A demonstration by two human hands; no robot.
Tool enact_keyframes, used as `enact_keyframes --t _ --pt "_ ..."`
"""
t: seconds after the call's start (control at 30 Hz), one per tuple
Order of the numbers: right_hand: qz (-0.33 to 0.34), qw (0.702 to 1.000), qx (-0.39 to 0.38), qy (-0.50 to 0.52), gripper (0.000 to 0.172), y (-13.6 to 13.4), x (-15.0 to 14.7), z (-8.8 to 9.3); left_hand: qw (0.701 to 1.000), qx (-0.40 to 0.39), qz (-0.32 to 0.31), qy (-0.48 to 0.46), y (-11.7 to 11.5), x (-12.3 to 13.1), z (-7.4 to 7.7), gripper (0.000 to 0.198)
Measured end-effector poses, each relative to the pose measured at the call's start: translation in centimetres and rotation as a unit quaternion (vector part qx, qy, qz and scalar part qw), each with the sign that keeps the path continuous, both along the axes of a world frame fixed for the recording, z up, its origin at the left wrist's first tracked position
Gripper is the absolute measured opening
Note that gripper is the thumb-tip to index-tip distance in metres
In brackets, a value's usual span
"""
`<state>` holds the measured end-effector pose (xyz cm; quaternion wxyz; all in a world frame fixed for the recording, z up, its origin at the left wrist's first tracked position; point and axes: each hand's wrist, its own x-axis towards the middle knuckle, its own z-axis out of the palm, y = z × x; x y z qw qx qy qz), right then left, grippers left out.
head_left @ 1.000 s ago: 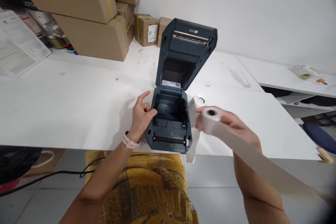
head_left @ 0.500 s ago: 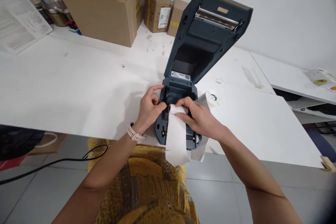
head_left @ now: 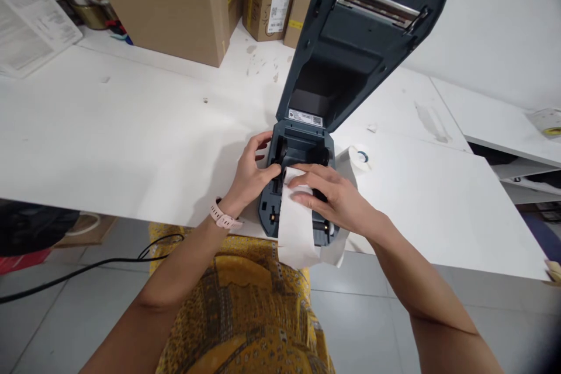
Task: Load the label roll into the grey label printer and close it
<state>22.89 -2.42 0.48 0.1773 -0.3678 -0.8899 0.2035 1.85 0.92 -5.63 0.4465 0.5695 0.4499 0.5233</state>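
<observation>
A dark grey label printer [head_left: 265, 219] stands on the table with its lid [head_left: 346, 41] raised. Inside lies a small white paper roll [head_left: 296, 173], its loose strip [head_left: 295, 225] running over the printer's front and hanging past the table edge. My right hand [head_left: 335, 193] is on the roll, fingers over its top and thumb below. My left hand [head_left: 252, 172] grips the printer's left side, thumb at the dark roll holder inside and fingers along the outer wall. A second white roll [head_left: 356, 160] with a teal core sits right of the printer.
Cardboard boxes [head_left: 175, 14] stand at the back left, near small parcels [head_left: 268, 3]. A printed sheet [head_left: 33, 17] is at the far left. The white table [head_left: 131, 128] ends just before my body. Shelves [head_left: 526, 169] are at the right, and a black cable [head_left: 87, 266] crosses below.
My right fingers have shifted from a pinch to lying flatter over the paper roll. My left fingers have moved down the printer's outer side. The camera view has shifted slightly.
</observation>
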Motion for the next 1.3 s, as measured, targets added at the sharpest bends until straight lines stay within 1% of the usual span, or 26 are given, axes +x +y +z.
enact_keyframes --t 0.1,0.2,0.4,0.57,0.83,1.03,1.1,1.17,1.23,1.3 --pt "0.024 0.999 -0.002 -0.027 0.036 0.3 0.4 0.2 1.000 0.000 -0.005 -0.005 0.1 0.0 -0.1 0.063" --pt "0.039 0.997 0.019 -0.058 0.044 0.8 0.7 0.4 1.000 -0.003 -0.008 -0.007 0.1 0.0 -0.2 0.064" --pt "0.052 0.993 0.039 -0.095 0.051 1.1 1.1 0.6 1.000 -0.016 -0.024 -0.001 0.2 -0.1 0.0 0.068" --pt "0.047 0.992 0.042 -0.110 0.057 1.2 1.3 0.5 0.999 -0.015 -0.049 -0.006 0.3 -0.3 -0.3 0.072" --pt "0.046 0.992 0.038 -0.113 0.060 1.3 1.4 0.4 0.995 -0.009 -0.097 -0.028 0.4 -0.6 -1.1 0.080" --pt "0.046 0.992 0.056 -0.103 0.059 1.2 1.5 0.3 0.994 0.038 -0.105 -0.006 0.9 -0.8 -2.2 0.081" --pt "0.046 0.992 0.056 -0.102 0.060 1.2 1.5 0.3 0.994 0.046 -0.096 0.019 0.9 -0.8 -2.4 0.081" --pt "0.047 0.992 0.058 -0.102 0.061 1.2 1.5 0.3 0.994 0.074 -0.061 0.059 0.6 -0.9 -1.9 0.081" --pt "0.046 0.992 0.062 -0.101 0.061 1.2 1.5 0.2 0.984 0.142 0.002 0.108 -0.5 -0.9 -0.8 0.072" --pt "0.045 0.992 0.063 -0.099 0.061 1.2 1.5 0.2 0.959 0.230 0.055 0.155 -2.0 -1.0 0.8 0.053"
